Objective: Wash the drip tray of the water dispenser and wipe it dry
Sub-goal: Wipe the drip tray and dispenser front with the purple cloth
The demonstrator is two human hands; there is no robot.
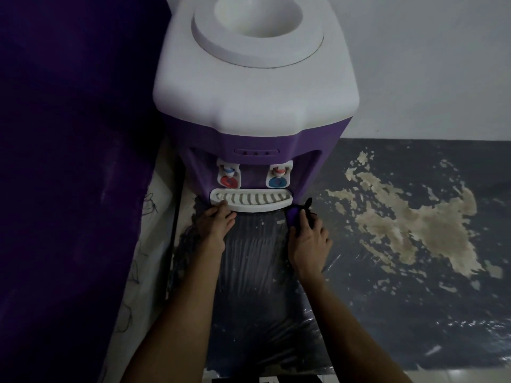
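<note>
A purple and white water dispenser (257, 106) stands in front of me, with no bottle on its white top. Its white slotted drip tray (255, 201) sits in place under the two taps (254, 175). My left hand (217, 221) grips the tray's front left corner, fingers over the rim. My right hand (308, 236) rests against the dispenser's lower right corner, fingers on the purple body beside a dark cord or clip; whether it holds anything is unclear.
A dark purple surface (72, 161) rises close on the left. The dispenser stands on a dark, worn sheet (387, 272) with pale flaked patches to the right. A grey wall (428, 64) is behind.
</note>
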